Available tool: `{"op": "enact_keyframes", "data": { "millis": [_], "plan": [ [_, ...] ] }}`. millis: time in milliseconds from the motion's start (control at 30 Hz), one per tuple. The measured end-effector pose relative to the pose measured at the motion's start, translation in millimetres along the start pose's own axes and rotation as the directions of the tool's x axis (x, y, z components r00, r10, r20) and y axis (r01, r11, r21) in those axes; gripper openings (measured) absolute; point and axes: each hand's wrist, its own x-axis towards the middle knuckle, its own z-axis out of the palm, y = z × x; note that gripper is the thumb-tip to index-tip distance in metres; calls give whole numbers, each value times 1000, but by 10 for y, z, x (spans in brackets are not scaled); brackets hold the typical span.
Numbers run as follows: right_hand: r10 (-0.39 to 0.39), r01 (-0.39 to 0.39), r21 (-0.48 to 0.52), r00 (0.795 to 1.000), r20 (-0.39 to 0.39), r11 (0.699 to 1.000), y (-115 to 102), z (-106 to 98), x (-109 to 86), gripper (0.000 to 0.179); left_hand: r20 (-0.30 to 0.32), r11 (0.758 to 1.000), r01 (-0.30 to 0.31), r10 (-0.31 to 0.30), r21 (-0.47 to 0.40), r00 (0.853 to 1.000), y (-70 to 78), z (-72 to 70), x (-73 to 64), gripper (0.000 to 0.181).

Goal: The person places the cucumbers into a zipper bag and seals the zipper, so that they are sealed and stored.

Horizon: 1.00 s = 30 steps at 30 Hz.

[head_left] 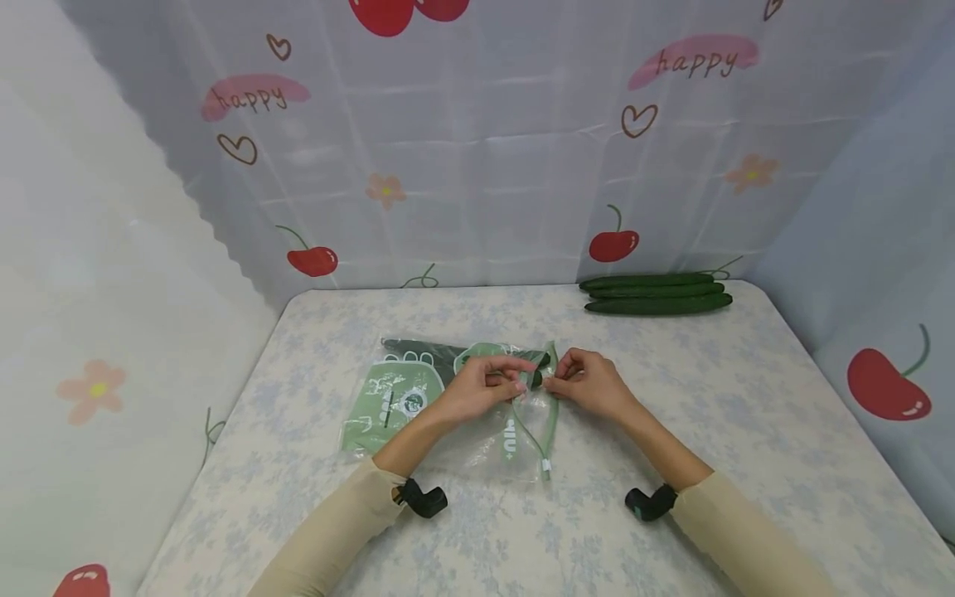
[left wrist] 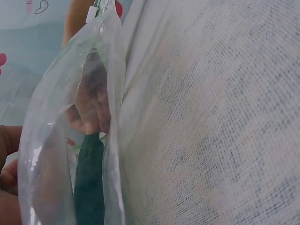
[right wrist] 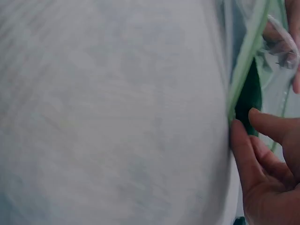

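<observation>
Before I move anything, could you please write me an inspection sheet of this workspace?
Surface: pale table with a bluish floral pattern.
Job's things: clear plastic bag with green print, its opening to the right; a dark green cucumber inside, its end at the opening.
Clutter: nothing seen beyond three loose cucumbers, side by side at the table's far right.
Left hand: pinches the film at the bag's opening.
Right hand: thumb and fingers hold the cucumber's end.
Cables: nothing seen.
Surroundings: pale curtains printed with cherries, hearts and flowers.
</observation>
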Motion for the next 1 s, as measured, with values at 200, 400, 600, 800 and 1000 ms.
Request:
{"op": "enact_keyframes", "data": {
  "millis": [200, 400, 600, 800, 1000],
  "plan": [
    [-69, 63, 112, 997, 46, 992, -13, -152, -101, 26, 3, 1000, -1, 1, -7, 1000, -4, 1, 3, 36],
    [-63, 58, 148, 997, 33, 987, 51, -404, -113, 29, 3, 1000, -8, 8, 1, 1000, -7, -4, -1, 36],
    [14, -18, 168, 1000, 28, 986, 292, -735, -74, 42, 11, 1000, -4, 4, -6, 1000, 7, -7, -18, 36],
    [123, -114, 130, 991, -59, 985, 656, -1058, 33, 51, 10, 1000, 6, -6, -12, 1000, -9, 4, -16, 37],
    [194, -182, 75, 957, -218, 980, 938, -1343, 125, 55, 14, 1000, 4, -4, -9, 1000, -21, -16, -23, 38]
  ]
}}
